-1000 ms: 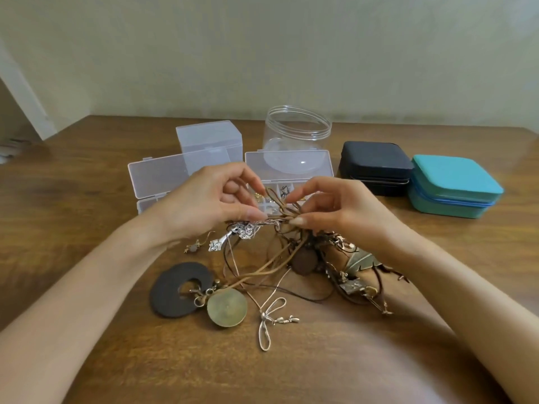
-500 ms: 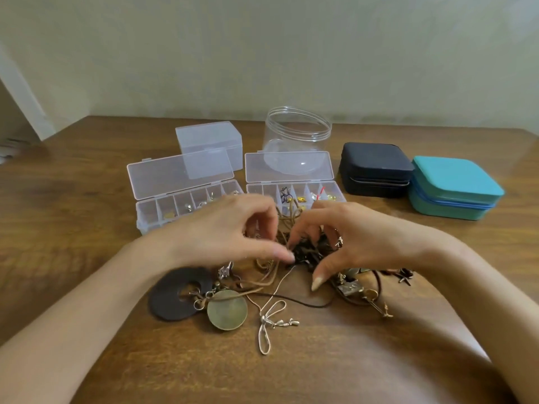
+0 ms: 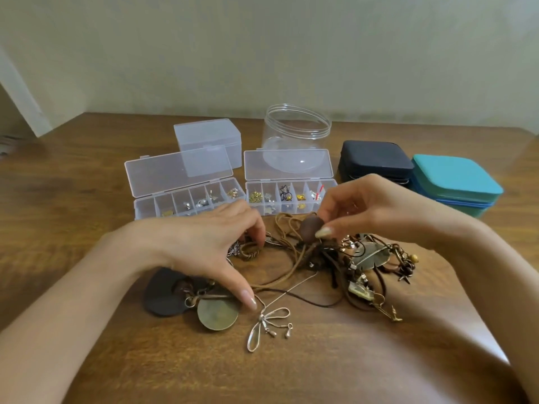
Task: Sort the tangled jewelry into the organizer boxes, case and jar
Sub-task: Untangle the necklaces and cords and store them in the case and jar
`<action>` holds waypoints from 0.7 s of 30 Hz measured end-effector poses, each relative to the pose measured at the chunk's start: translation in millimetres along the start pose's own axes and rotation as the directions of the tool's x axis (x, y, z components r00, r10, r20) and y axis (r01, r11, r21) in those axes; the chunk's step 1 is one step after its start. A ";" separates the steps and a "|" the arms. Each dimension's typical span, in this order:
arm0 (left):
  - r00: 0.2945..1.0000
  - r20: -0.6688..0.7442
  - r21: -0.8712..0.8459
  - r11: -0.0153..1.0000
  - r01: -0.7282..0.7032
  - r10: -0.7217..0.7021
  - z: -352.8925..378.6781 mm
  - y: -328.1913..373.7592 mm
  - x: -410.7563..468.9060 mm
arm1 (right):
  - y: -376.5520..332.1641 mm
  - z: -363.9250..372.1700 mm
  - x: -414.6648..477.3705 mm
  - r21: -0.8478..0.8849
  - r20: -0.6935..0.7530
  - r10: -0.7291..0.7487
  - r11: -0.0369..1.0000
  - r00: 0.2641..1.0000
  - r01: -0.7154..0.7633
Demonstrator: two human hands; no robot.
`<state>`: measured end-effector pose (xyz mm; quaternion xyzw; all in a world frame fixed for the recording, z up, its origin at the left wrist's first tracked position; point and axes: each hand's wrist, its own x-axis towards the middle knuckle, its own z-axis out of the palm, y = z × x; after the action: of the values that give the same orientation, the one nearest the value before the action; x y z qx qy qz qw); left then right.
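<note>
Two hands meet over the tangled jewelry [image 3: 329, 263] on the counter [image 3: 291, 374], near the open organizer boxes [image 3: 291, 209]. The right hand [image 3: 379, 211] pinches a brown bead [image 3: 309, 231]. The left hand [image 3: 198, 246] rests its fingertips on a coiled ring [image 3: 250, 253], grip unclear.

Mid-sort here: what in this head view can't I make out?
Head view: dark case and teal case are shut, contents hidden.
Left hand covers its own fingertips; grip on the coiled ring unclear.
Pieces in the right organizer box: too small to identify.
Tangle: overlapping cords hide which one carries the brown pendant the right hand pinches.
</note>
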<state>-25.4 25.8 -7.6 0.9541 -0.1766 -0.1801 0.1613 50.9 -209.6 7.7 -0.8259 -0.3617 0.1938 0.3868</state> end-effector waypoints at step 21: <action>0.913 -0.403 -0.234 0.972 -0.037 -0.062 -20.0 -5.3 -4.2 | -6.1 8.9 3.1 0.591 -0.287 0.002 0.787 0.958 0.176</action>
<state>-19.6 37.0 9.3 0.9458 -0.1102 0.0017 0.3056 44.9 -200.2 6.8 -0.6574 -0.2608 0.1664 0.6871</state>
